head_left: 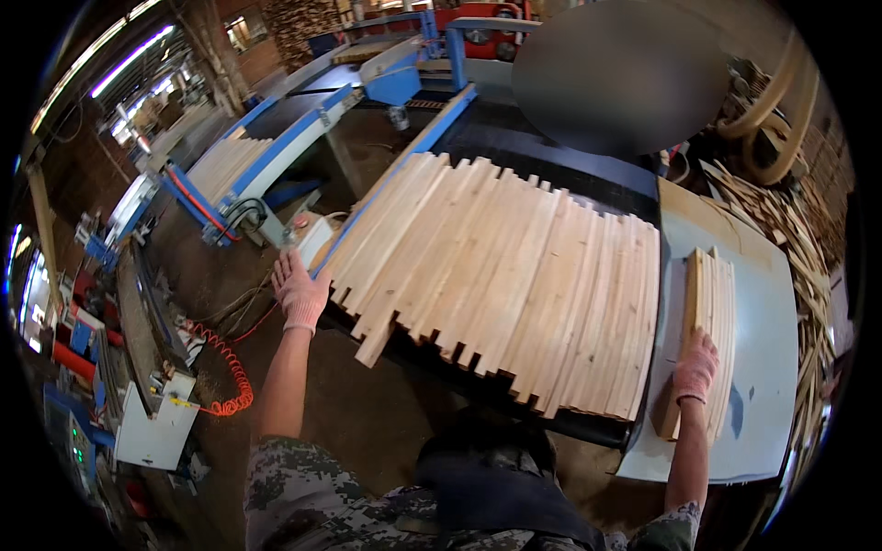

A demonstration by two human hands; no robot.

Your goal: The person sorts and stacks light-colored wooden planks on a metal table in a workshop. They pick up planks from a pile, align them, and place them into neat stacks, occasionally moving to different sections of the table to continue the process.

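My left hand (301, 292), in a pink knit glove, is open with its fingers stretched out. It lies against a small pale control box (312, 239) with a red button, beside the blue edge rail of a dark conveyor. Over on the right, my gloved right hand (696, 369) is closed on a small stack of wooden strips (715, 294), its fingers bent over the top. That stack lies on a pale grey side table (758, 321). Between my hands, a wide row of wooden strips (505, 275) lies side by side on the conveyor, ends uneven; one sticks out toward me.
Blue-framed conveyors (303, 147) with more strips stand at the far left. A coiled orange air hose (234, 381) hangs near machinery on the left. Heaped wood offcuts (781, 230) lie beyond the side table. A blurred round patch (620, 78) covers the far end of the conveyor.
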